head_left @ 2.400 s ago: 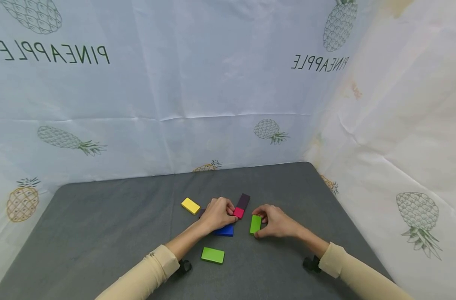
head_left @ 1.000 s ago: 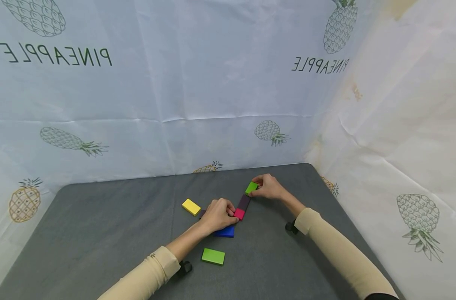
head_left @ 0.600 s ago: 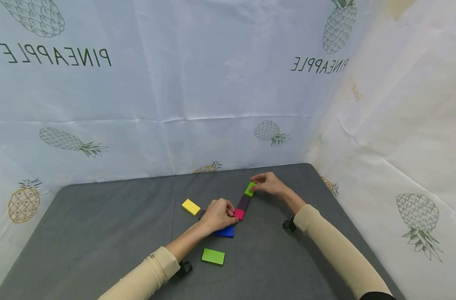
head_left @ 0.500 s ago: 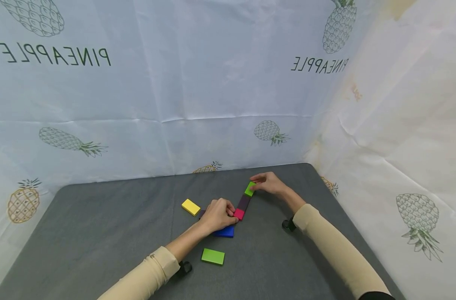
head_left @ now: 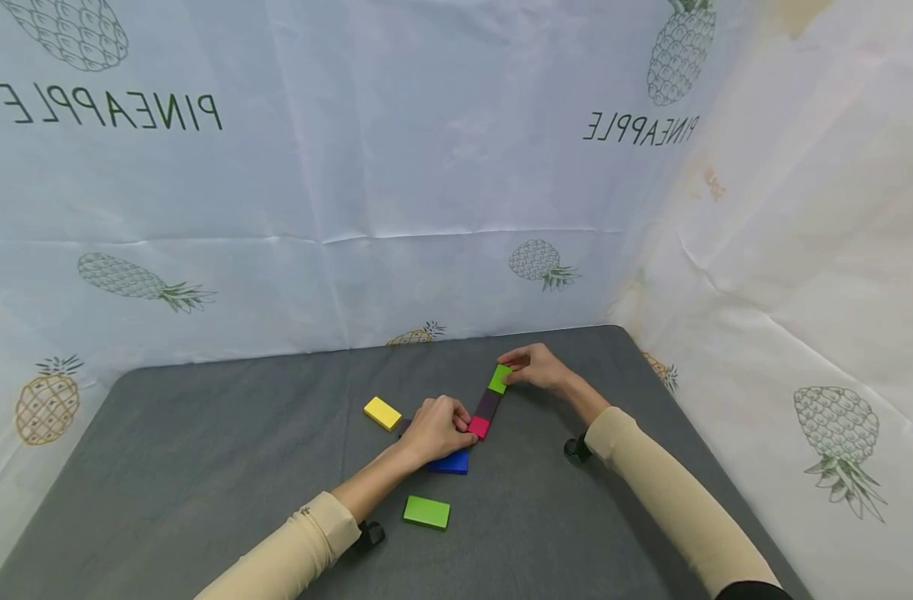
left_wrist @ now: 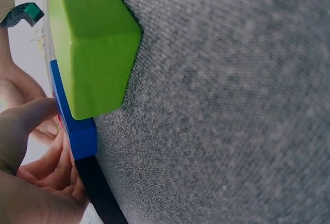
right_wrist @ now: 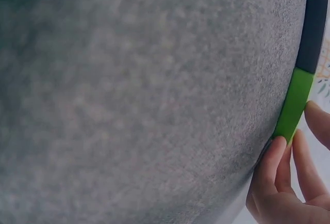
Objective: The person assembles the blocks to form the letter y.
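Toward the back of the table, a red block (head_left: pixel 479 428), a black block (head_left: pixel 489 406) and a green block (head_left: pixel 500 379) lie end to end in a slanted row. My right hand (head_left: pixel 540 369) pinches the green block at the far end; in the right wrist view its fingertips meet the end of that green block (right_wrist: pixel 295 100) and the thumb its side. At the near end, my left hand (head_left: pixel 433 432) holds the red block between thumb and curled fingers, covering part of it. Under the left hand lie a blue block (head_left: pixel 449 462) and, mostly hidden, a dark block (head_left: pixel 404 427).
A yellow block (head_left: pixel 383 413) rests left of the left hand. Nearer the person lies another green block (head_left: pixel 427 512), large in the left wrist view. Grey cloth covers the table (head_left: pixel 201 467); a pineapple-print curtain (head_left: pixel 396 167) hangs behind and to the right.
My right hand has carried the green block from the right of the row to its far end, then shifted it slightly left against the black block. The left hand has stayed put.
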Demonstrator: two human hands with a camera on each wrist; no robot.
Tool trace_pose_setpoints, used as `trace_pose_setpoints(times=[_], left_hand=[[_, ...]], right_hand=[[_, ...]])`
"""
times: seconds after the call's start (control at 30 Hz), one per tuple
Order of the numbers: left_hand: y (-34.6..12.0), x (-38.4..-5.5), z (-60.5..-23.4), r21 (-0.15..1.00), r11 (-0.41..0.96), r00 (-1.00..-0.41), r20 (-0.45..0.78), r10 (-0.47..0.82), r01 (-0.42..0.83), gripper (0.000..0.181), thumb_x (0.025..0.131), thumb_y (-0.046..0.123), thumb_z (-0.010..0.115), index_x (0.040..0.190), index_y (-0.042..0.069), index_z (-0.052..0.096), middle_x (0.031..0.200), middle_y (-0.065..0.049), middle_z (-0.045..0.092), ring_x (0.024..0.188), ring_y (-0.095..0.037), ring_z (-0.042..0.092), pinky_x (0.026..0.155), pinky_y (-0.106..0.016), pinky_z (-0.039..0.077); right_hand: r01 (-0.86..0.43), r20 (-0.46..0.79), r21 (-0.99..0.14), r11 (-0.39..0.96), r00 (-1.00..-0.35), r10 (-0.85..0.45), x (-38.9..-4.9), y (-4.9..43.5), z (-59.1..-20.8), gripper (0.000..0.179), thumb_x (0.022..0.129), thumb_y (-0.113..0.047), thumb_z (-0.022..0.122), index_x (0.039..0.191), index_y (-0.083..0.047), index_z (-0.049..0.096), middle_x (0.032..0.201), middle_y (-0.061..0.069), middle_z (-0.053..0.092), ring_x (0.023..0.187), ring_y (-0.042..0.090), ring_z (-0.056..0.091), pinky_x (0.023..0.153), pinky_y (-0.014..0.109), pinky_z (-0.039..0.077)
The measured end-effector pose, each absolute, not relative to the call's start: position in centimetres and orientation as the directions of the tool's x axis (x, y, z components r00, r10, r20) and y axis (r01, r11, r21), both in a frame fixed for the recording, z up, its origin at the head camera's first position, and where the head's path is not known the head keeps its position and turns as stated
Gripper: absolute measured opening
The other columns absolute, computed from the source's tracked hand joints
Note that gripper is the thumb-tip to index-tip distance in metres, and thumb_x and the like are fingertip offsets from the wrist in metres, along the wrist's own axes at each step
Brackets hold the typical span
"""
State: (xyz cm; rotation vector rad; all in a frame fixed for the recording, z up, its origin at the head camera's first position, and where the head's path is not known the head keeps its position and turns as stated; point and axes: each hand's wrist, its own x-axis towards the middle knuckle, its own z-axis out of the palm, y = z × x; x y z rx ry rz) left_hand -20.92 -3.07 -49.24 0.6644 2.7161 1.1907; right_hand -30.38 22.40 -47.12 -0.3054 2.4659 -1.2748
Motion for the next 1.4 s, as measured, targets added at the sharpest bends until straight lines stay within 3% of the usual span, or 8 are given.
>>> trace_pose_setpoints(times=[1.4], left_hand=[[-3.07, -20.82, -49.15, 0.732, 0.589, -0.900, 0.075, 0.430, 0.343, 0.018, 0.086, 0.010, 0.090, 0.096, 0.001, 0.078, 0.086, -0.008, 0.078, 0.075, -0.011, 0.071, 0.071, -0.028, 0.060]], right_hand=[[-0.068, -0.164, -0.808, 0.585, -0.928, -0.334, -30.24, 22.03, -47.70, 0.043, 0.099, -0.009, 0.078, 0.140, 0.002, 0.070, 0.150, 0.027, 0.064, 0.140, 0.045, 0.060, 0.115, 0.055, 0.053]])
